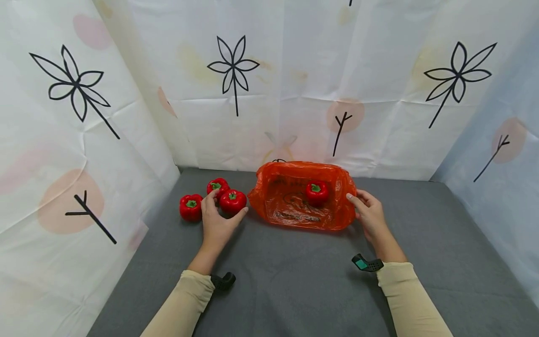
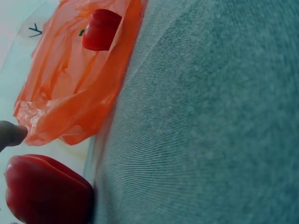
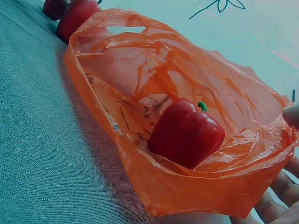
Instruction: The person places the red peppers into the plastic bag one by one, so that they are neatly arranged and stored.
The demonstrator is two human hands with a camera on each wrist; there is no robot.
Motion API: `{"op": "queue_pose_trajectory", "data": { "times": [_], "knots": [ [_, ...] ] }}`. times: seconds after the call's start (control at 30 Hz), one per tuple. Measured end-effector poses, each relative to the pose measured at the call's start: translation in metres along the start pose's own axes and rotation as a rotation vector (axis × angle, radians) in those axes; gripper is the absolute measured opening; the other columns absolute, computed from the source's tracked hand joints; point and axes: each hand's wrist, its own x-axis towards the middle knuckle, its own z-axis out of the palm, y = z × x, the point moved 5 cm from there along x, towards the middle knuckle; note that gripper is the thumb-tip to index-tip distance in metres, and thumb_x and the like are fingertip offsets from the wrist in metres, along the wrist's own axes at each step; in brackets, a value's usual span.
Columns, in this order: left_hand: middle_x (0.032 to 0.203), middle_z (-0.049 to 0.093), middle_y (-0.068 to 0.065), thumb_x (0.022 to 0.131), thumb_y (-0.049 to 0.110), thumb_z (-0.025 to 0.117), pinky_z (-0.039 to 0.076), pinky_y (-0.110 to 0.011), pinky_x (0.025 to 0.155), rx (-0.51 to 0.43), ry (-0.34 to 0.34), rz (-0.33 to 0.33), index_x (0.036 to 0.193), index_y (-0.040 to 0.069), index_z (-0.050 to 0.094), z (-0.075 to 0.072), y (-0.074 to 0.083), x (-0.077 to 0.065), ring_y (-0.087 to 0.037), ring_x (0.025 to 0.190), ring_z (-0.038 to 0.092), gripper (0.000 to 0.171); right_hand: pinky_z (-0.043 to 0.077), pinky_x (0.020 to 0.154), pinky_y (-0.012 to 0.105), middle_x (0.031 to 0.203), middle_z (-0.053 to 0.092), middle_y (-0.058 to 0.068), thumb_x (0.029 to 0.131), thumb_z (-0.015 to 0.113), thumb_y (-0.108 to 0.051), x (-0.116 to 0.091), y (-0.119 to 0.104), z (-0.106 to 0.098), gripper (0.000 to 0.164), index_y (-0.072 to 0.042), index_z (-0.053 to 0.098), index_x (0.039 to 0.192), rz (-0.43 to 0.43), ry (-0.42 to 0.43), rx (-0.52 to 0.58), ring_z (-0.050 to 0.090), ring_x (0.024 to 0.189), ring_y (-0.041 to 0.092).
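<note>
An orange-red plastic bag (image 1: 269,199) lies with its mouth spread wide, printed lettering showing inside. One red bell pepper (image 3: 184,133) with a green stem sits in it. My right hand (image 1: 371,219) pinches the bag's right edge, thumb over the rim and fingers beneath the plastic. To the bag's left, my left hand (image 1: 216,227) reaches around a red bell pepper (image 1: 233,202) with thumb and fingers spread. In the left wrist view the thumb (image 2: 11,134) stands apart from that pepper. Two more bell peppers, one behind (image 1: 217,186) and one at left (image 1: 191,208), are close by.
Grey cloth (image 1: 290,281) covers the table. White fabric walls (image 1: 294,84) printed with flowers and twigs rise behind and at both sides. The bag and peppers are near the back wall. Black bands (image 1: 367,263) are worn on both wrists.
</note>
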Motion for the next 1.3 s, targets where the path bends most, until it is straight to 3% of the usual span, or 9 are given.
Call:
{"op": "queue_pose_trajectory", "data": {
  "times": [0.6, 1.0, 1.3],
  "knots": [
    [0.149, 0.045, -0.020, 0.078, 0.027, 0.094, 0.045, -0.064, 0.114, 0.014, -0.064, -0.102, 0.152, 0.006, 0.038, 0.014, -0.020, 0.000, -0.036, 0.140, 0.044, 0.095, 0.061, 0.081, 0.018, 0.110, 0.068, -0.016, 0.103, 0.071, -0.040, 0.001, 0.002, 0.000, 0.038, -0.015, 0.065, 0.131, -0.016, -0.005, 0.011, 0.067, 0.098, 0.003],
    [0.145, 0.049, -0.019, 0.082, 0.027, 0.092, 0.048, -0.061, 0.111, -0.003, -0.052, -0.105, 0.148, 0.006, 0.042, 0.015, -0.023, 0.001, -0.035, 0.135, 0.048, 0.085, 0.061, 0.082, 0.018, 0.111, 0.068, -0.015, 0.103, 0.070, -0.039, 0.001, 0.002, 0.001, 0.039, -0.013, 0.064, 0.132, -0.024, -0.019, 0.024, 0.067, 0.098, 0.003],
    [0.143, 0.051, -0.018, 0.081, 0.027, 0.093, 0.050, -0.058, 0.109, -0.020, -0.037, -0.091, 0.146, 0.006, 0.045, 0.010, -0.015, 0.000, -0.033, 0.133, 0.050, 0.083, 0.061, 0.081, 0.018, 0.110, 0.068, -0.015, 0.103, 0.071, -0.038, 0.002, 0.002, 0.001, 0.038, -0.014, 0.065, 0.131, -0.014, -0.010, 0.040, 0.067, 0.097, 0.004]
  ]
}}
